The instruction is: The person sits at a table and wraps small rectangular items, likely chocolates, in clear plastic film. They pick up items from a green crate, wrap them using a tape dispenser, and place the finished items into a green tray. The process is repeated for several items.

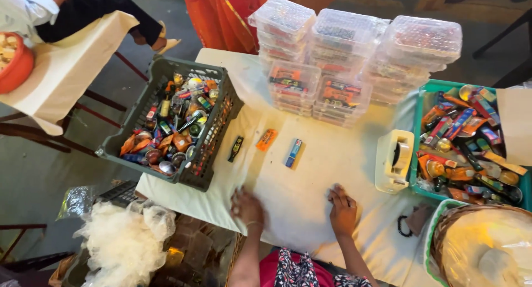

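Surface: a table under a cream cloth (310, 182), grey floor around it, another person's legs at the top left.
Left hand (247, 208): flat on the cloth near the front edge, fingers spread, holding nothing.
Right hand (343, 209): resting on the cloth well apart from the left, fingers loosely curled, empty as far as I can tell.
Loose packets: a black one (235, 148), an orange one (266, 139) and a blue one (293, 153) lie in a row beyond the hands, apart from each other.
Left crate (166, 71): dark grey, full of small mixed items, its near corner over the table edge.
Right tray (426, 93): teal, also full, with a white tape dispenser (394, 160) just beside it.
Boxes: clear lidded boxes (354, 54) stacked high at the back.
Risk: tugging the cloth could, I judge, tip the overhanging crate or shake the stack.
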